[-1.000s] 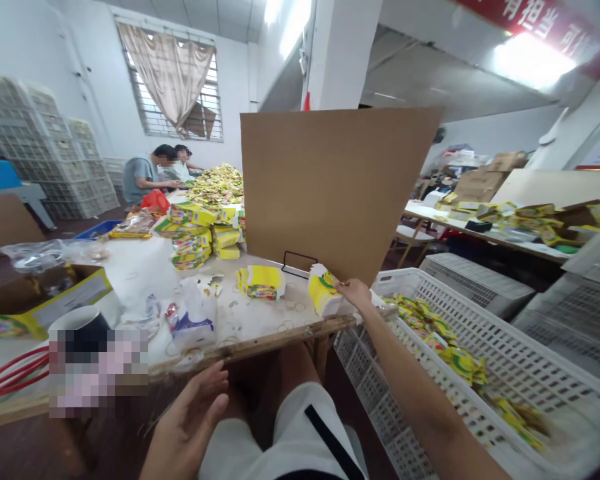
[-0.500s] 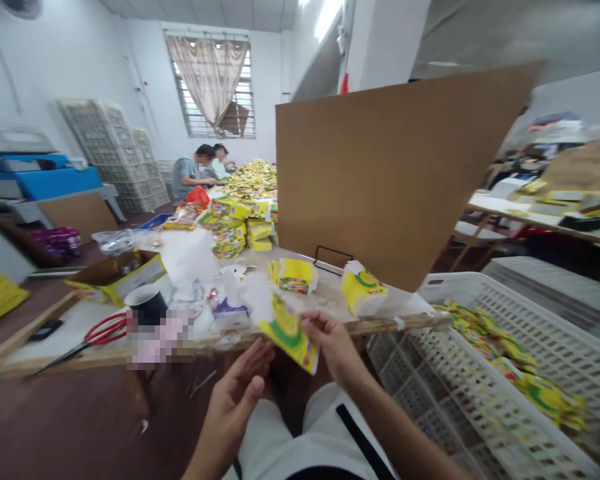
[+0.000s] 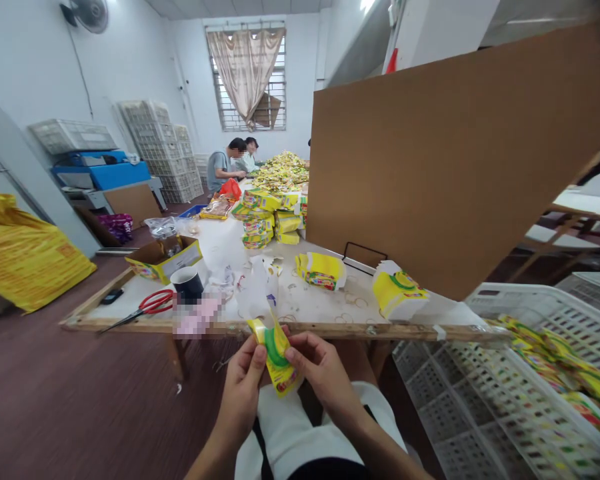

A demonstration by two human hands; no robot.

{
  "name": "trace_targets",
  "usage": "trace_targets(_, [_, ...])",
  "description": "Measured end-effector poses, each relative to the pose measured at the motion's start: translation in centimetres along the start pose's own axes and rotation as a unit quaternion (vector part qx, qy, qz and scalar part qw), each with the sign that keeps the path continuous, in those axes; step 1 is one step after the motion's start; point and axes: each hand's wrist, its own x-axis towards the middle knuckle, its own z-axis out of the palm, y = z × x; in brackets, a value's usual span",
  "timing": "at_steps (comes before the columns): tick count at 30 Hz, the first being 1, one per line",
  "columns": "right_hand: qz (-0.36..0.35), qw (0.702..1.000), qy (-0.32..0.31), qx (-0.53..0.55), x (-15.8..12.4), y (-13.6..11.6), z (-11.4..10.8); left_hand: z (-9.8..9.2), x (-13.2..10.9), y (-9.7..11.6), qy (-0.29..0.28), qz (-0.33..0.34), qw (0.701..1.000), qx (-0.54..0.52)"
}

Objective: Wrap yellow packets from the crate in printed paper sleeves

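Left hand (image 3: 245,385) and right hand (image 3: 324,373) both pinch yellow-green packet (image 3: 279,352) over lap, near counter (image 3: 330,329) edge; packet seems mid-handling, further work calls for steady two-sided grip

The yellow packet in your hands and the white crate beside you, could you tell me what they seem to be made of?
The yellow packet looks like thin printed plastic film, fairly glossy; it creases and bends between the left hand and right hand. The white crate appears to be rigid moulded plastic, matt, with a fine lattice of holes in its walls.
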Motion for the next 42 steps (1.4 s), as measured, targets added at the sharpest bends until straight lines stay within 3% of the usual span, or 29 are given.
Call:
trace_targets(4, [-0.019,0.997,0.017,-0.074,-0.4,0.1,0.3,0.1,0.3,-0.2,0.025,-0.016,1.0,-0.008])
trace_targets(8, [-0.045,0.987,0.057,-0.14,-0.4,0.8,0.1,0.7,0.3,0.2,0.04,0.015,0.999,0.024])
trace_targets(10, [-0.064,0.982,0.048,-0.169,-0.3,0.7,-0.3,1.1,0.2,0.5,0.047,0.039,0.998,0.027])
trace_targets(12, [-0.093,0.978,0.012,-0.185,-0.1,0.2,-1.0,1.3,0.0,0.9,0.027,0.047,0.998,0.028])
trace_targets(15, [-0.127,0.975,-0.051,-0.173,0.2,-1.2,-2.1,1.3,-0.2,1.4,-0.047,0.028,0.998,0.037])
trace_targets(22, [-0.109,0.952,-0.215,-0.188,0.8,-4.3,-3.7,0.9,-0.6,1.7,-0.171,-0.005,0.985,-0.012])
trace_targets(29, [-0.16,0.929,-0.174,-0.284,0.9,-4.9,-4.0,1.2,-0.6,2.1,-0.182,-0.06,0.98,-0.061])
trace_targets(33, [-0.142,0.946,-0.164,-0.239,0.8,-4.5,-4.0,1.1,-0.5,2.0,-0.167,-0.047,0.983,-0.06])
trace_targets(35, [-0.135,0.949,-0.171,-0.227,1.0,-4.4,-4.1,0.9,-0.4,1.8,-0.175,-0.04,0.983,-0.048])
trace_targets(38, [-0.177,0.923,-0.196,-0.28,1.4,-4.9,-4.5,0.7,-0.4,1.6,-0.183,-0.027,0.982,-0.02])
trace_targets(40, [-0.219,0.904,-0.187,-0.316,1.7,-5.3,-4.8,0.8,-0.5,1.6,-0.164,-0.02,0.986,0.013])
trace_targets(42, [-0.197,0.912,-0.179,-0.311,1.8,-5.6,-5.0,1.0,-0.5,1.7,-0.137,-0.018,0.989,0.056])
